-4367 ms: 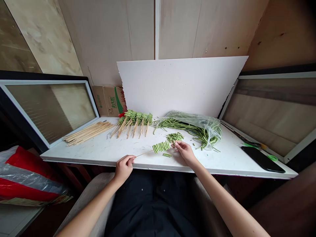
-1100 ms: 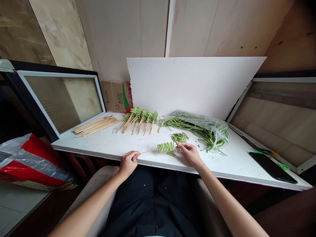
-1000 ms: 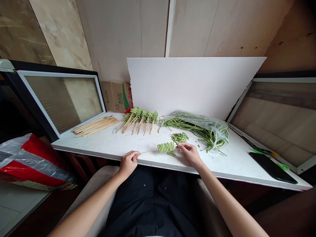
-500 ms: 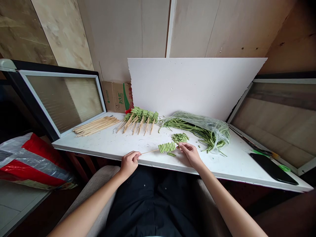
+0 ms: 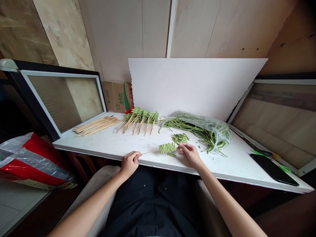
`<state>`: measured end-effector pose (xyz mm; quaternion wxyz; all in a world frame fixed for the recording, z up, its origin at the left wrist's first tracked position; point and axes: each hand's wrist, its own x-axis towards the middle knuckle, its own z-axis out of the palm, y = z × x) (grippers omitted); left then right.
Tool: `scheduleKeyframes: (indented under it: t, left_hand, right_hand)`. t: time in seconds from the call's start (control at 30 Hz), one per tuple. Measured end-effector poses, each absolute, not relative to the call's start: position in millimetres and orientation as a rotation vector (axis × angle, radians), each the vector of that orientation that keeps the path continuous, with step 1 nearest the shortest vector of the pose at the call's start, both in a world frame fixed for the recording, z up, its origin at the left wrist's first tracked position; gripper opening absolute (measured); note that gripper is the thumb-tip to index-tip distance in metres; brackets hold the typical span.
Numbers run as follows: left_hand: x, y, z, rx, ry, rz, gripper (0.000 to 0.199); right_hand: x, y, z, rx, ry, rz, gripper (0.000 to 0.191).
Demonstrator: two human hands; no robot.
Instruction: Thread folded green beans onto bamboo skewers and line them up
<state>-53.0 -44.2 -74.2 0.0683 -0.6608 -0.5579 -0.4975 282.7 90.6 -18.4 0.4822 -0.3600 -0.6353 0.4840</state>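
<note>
My left hand [image 5: 130, 163] is closed round the end of a thin wooden skewer [image 5: 150, 151]. Green bean pieces [image 5: 167, 147] sit side by side along the skewer's far part. At their right end my right hand [image 5: 189, 154] pinches a bean piece at the tip, partly hidden by the fingers. Just below the threaded beans a loose piece [image 5: 171, 154] lies on the white table [image 5: 98, 145]. Behind my right hand is a small pile of cut beans [image 5: 180, 137].
Bare skewers [image 5: 97, 126] lie at the left, beside a stack of filled bean skewers [image 5: 142, 117]. Long beans in a clear plastic bag [image 5: 204, 126] rest at the right. A black phone [image 5: 274, 169] and scissors [image 5: 259, 149] lie near the right edge. A cardboard box [image 5: 117, 96] stands behind.
</note>
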Motion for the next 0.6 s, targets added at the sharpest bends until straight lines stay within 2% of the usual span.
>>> scheduleKeyframes:
  t: [0.6]
  left_hand:
    - [-52.7,-43.9,-74.7,-1.994,-1.700,-1.496,0.027]
  right_hand:
    - [281.9,86.9,-13.4,-0.912,-1.584,1.142,0.054]
